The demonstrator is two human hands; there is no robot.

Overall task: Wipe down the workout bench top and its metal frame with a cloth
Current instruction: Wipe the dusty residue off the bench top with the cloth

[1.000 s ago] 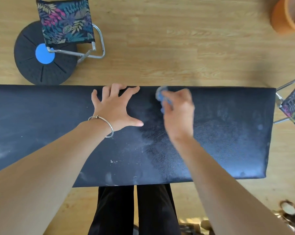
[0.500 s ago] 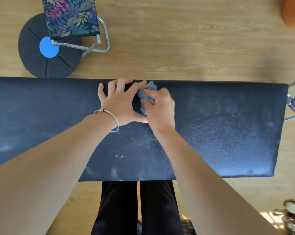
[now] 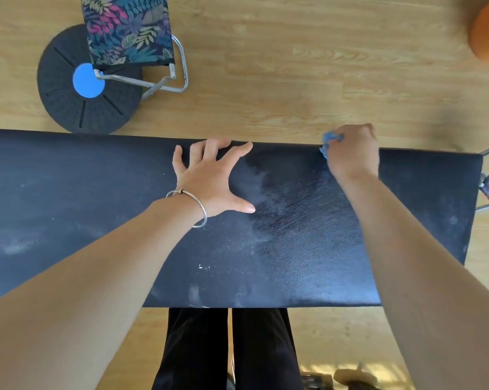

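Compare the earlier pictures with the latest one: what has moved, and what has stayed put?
The right hand, gripping the cloth, first slid left until it was beside the left hand, then swept right along the far edge of the bench. The left hand stayed spread on the bench top. Nothing was picked up or let go.

Long black padded bench top (image 3: 308, 235), dusty white smears, small blue cloth (image 3: 328, 140) bunched at its far edge
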